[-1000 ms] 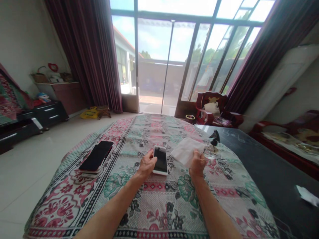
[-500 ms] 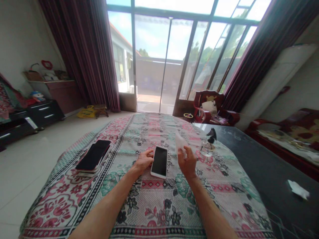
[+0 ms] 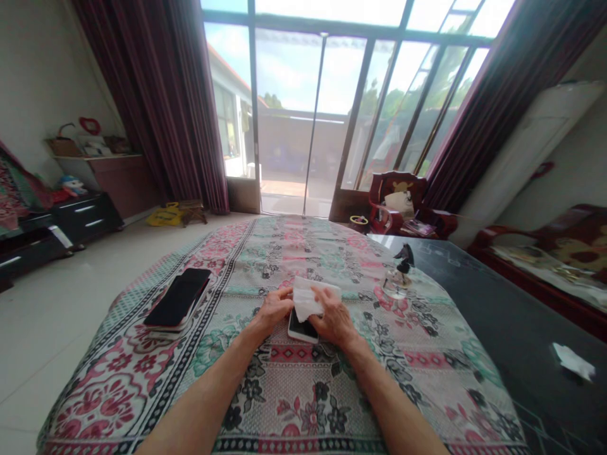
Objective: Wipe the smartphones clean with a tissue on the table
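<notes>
A white-framed smartphone (image 3: 303,332) lies face up on a flowered tablecloth in front of me; its upper part is covered. My left hand (image 3: 274,309) is at the phone's left edge, its curled fingers holding it there. My right hand (image 3: 333,317) holds a white tissue (image 3: 303,300) spread over the upper part of the screen, fingers pressing on it. To the left lies a stack of phones (image 3: 179,300), a black-screened one on top. A dark horse-shaped figurine (image 3: 404,258) on a clear base stands on the right of the cloth.
The tablecloth (image 3: 303,404) covers a rounded table. Beside it on the right is a dark tabletop (image 3: 493,328) with a crumpled white tissue (image 3: 573,361). A red wooden armchair (image 3: 393,196) stands farther back, near glass doors and purple curtains.
My right hand has moved left with the tissue, from beside the phone onto its screen. My left hand has stayed at the phone's left edge.
</notes>
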`<state>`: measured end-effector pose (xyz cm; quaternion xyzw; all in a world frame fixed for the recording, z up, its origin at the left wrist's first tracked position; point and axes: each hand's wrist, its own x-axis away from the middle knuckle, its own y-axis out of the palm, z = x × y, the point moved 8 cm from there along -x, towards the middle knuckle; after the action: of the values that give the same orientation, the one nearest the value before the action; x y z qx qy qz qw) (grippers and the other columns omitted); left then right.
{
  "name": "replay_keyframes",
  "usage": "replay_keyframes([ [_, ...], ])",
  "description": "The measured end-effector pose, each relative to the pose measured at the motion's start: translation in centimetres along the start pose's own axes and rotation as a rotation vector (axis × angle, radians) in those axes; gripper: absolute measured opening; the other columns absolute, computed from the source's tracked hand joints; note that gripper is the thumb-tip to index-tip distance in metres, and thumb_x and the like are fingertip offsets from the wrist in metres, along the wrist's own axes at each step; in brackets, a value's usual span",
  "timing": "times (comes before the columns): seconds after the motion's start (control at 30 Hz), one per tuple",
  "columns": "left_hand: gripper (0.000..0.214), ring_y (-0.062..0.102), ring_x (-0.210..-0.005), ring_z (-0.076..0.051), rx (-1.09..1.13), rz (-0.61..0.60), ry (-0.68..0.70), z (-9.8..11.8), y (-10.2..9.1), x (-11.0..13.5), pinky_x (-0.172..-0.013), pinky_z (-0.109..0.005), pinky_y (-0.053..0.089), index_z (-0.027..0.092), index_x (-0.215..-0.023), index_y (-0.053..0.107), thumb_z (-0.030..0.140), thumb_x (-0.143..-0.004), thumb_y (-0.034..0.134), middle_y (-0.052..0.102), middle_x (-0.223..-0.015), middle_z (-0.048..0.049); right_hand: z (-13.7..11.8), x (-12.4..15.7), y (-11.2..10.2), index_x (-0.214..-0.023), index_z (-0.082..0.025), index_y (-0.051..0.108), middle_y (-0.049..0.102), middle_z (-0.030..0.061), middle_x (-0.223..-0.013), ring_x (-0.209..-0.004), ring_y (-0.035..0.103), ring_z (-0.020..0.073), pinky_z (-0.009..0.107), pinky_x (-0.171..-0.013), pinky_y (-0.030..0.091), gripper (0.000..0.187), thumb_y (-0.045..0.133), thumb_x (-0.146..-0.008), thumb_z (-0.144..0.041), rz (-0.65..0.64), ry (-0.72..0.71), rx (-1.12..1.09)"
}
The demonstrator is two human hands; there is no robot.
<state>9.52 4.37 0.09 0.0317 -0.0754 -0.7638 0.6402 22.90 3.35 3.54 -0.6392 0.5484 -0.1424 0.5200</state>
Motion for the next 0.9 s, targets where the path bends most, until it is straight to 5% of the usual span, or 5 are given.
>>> replay_keyframes([
  [0.13,0.051,0.055,-0.058,-0.012,-0.027,0.015,0.012,-0.2,-0.2,-0.2,-0.052,-0.02,0.037,0.009,-0.106,0.068,0.015,-0.057,0.058,0.069,-0.072,-0.0032,-0.9,-0.9,-0.1,-0.111,-0.02,0.063,0.048,0.012,-0.135,-0.123,0.042,0.032,0.048,-0.104,0.031,0.038,0.063,-0.074,-0.032,-0.035,-0.13,0.099],
  [0.23,0.048,0.056,-0.06,-0.013,-0.04,0.009,0.028,-0.2,-0.2,-0.3,-0.054,-0.021,0.037,0.01,-0.104,0.069,0.016,-0.058,0.06,0.068,-0.073,-0.003,-0.9,-1.4,0.9,-0.114,-0.018,0.06,0.035,0.012,-0.148,-0.136,0.028,0.031,0.05,-0.109,0.026,0.042,0.063,-0.073,-0.027,-0.094,-0.227,0.048],
  [0.4,0.043,0.056,-0.063,-0.014,-0.057,0.027,0.018,-0.1,-0.3,-0.3,-0.056,-0.021,0.039,0.011,-0.095,0.071,0.013,-0.056,0.055,0.068,-0.071,-0.0022,-0.3,-1.3,2.7,-0.136,-0.018,0.046,0.043,0.0121,-0.145,-0.135,0.035,0.0235,0.045,-0.112,0.026,0.051,0.046,-0.086,-0.022,-0.205,-0.249,-0.034],
  [0.9,0.044,0.063,-0.068,-0.016,0.054,-0.026,0.012,-0.8,0.1,-0.4,-0.06,-0.022,0.045,0.01,-0.098,0.07,0.013,-0.054,0.061,0.072,-0.08,-0.0069,-2.0,3.8,1.6,-0.141,-0.023,0.042,0.035,0.007,-0.15,-0.139,0.027,0.025,0.046,-0.112,0.025,0.049,0.036,-0.092,-0.024,-0.295,-0.225,0.008],
])
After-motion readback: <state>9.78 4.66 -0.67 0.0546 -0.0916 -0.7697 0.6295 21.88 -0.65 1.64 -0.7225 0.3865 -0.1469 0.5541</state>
